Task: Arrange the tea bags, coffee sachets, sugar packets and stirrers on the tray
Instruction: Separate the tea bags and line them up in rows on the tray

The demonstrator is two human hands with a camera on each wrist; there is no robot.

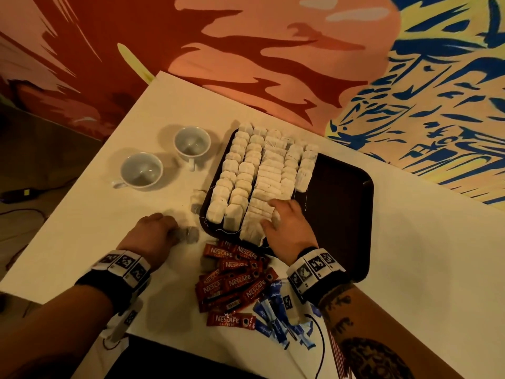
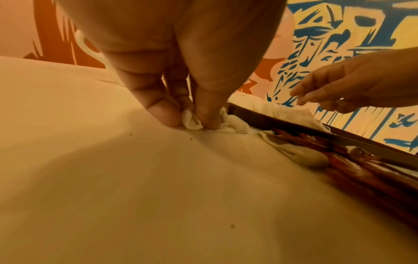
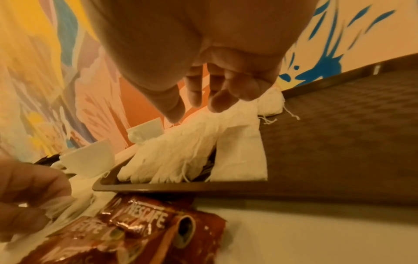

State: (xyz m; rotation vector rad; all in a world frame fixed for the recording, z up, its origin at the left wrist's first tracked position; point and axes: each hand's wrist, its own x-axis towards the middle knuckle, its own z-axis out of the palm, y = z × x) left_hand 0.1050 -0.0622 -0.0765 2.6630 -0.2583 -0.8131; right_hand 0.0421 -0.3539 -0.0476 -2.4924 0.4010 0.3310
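A dark brown tray (image 1: 344, 203) holds rows of white tea bags (image 1: 257, 173) on its left half; its right half is bare. My right hand (image 1: 269, 214) lies open on the nearest tea bags (image 3: 181, 148), fingers (image 3: 196, 96) relaxed and spread. On the table left of the tray, my left hand (image 1: 176, 232) pinches a loose tea bag (image 2: 235, 125) between thumb and fingers (image 2: 162, 114). Red coffee sachets (image 1: 232, 281) are piled in front of the tray. Blue sugar packets (image 1: 276, 318) lie near the table's front edge.
Two white cups (image 1: 142, 170) (image 1: 192, 142) stand on the table left of the tray. A couple more loose tea bags (image 1: 197, 201) lie by the tray's left rim. A painted wall (image 1: 273, 50) rises behind the table. A black cable (image 1: 321, 340) hangs by my right forearm.
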